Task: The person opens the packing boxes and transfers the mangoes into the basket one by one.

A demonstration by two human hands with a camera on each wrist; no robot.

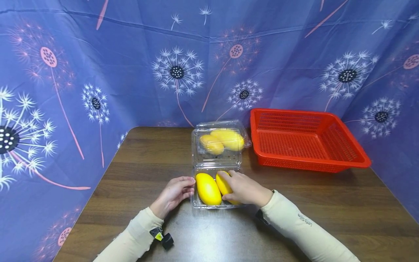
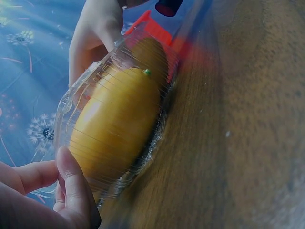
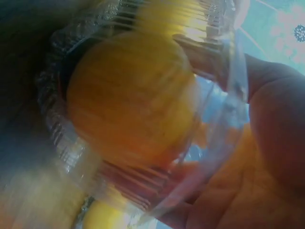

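Note:
A clear plastic clamshell box (image 1: 212, 206) lies open on the table, its lid (image 1: 197, 158) folded back. Inside the base, a yellow mango (image 1: 208, 189) sits on the left, and a second mango (image 1: 222, 183) is beside it. My right hand (image 1: 246, 188) grips that second mango from above, partly covering it. At the box's left side, my left hand (image 1: 175, 192) pinches the rim between thumb and fingers. The left wrist view shows the near mango (image 2: 119, 119) through the ribbed wall. In the blurred right wrist view, fingers reach around the mango (image 3: 128, 100) inside the box.
Behind the open lid stands another clear clamshell (image 1: 246, 137) containing two yellow mangoes (image 1: 229, 138). A red perforated plastic basket (image 1: 301, 160) is at the back right of the brown wooden table (image 1: 147, 156). Blue dandelion-print cloth (image 1: 131, 72) hangs behind the table.

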